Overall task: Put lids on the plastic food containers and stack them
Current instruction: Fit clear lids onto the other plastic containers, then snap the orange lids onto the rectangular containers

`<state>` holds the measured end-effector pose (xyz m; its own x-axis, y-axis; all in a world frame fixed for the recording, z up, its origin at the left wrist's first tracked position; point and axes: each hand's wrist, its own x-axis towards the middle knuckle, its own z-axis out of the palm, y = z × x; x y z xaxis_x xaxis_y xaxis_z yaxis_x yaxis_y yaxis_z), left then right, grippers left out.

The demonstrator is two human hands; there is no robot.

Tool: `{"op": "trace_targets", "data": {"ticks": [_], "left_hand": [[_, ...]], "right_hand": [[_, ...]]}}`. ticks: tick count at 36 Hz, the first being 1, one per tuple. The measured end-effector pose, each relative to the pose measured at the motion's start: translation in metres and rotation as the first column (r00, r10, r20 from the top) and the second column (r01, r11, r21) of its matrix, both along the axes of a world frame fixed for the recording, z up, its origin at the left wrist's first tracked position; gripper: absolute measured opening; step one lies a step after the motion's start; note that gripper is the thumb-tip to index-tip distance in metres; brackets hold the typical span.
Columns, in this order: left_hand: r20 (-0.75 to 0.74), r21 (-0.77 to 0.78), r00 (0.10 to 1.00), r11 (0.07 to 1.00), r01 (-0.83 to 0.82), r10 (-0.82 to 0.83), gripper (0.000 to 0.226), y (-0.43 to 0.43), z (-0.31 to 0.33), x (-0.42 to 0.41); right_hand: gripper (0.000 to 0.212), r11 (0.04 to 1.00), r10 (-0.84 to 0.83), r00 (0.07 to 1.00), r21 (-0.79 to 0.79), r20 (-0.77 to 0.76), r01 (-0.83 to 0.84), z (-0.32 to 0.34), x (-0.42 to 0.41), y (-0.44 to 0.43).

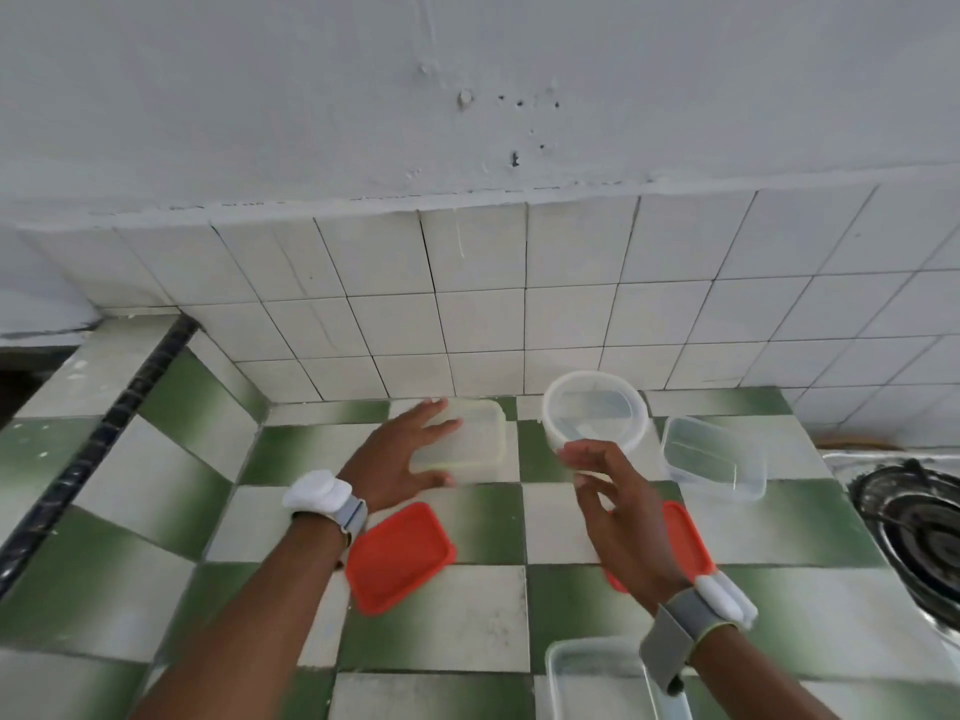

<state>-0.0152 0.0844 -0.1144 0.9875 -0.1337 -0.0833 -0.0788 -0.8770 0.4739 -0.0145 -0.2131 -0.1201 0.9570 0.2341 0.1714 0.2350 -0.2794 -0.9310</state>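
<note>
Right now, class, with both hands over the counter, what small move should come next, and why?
Probably the left hand closes on the square tub it is spread over and draws it toward the red lid lying just nearer. The tub looks lidless; the right hand seems to hold the round tub.

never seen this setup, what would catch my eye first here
Two orange lids lie on the green-and-white checkered counter: the left orange lid in full view, the right orange lid partly behind the right hand. Beyond them, the left hand spreads over a clear rectangular container.
</note>
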Motion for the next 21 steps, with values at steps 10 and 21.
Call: {"op": "trace_targets", "data": {"ticks": [10,21], "left_hand": [[0.153,0.109,0.988,0.993,-0.04,0.023,0.099,0.015,0.004,0.005],[0.053,0.03,0.935,0.935,-0.353,0.351,0.118,-0.002,-0.037,-0.14]], "right_hand": [[0.046,0.992,0.005,0.996,-0.127,-0.088,-0.017,-0.005,-0.036,-0.055],[0.031,0.773,0.076,0.993,-0.623,-0.09,-0.116,0.004,-0.095,-0.101]]}}
